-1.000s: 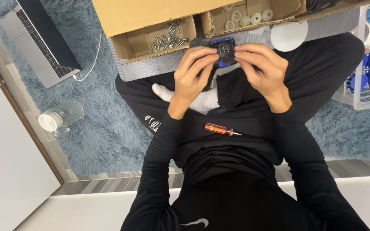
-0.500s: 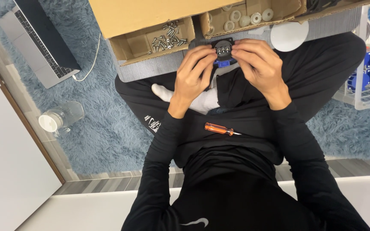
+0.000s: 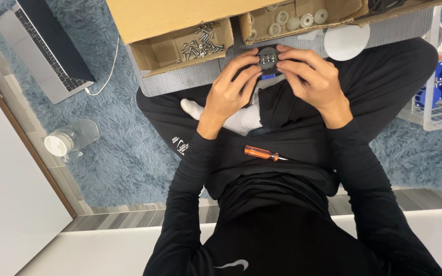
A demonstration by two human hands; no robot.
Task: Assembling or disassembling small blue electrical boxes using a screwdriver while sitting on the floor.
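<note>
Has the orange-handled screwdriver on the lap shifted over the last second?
No. The screwdriver lies in the same spot on the black trousers, below the left hand, as before.

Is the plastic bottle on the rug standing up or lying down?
Lying down. The clear bottle rests on its side on the blue rug, white cap pointing left.

Small dark round part (image 3: pixel 268 59), roughly disc-shaped, several pale screw heads showing on its upward face and a bit of blue at its near edge. Held above the lap, just in front of the cardboard boxes, pinched from either side. Fingers cover its flanks, so the full outline cannot be told.
</note>
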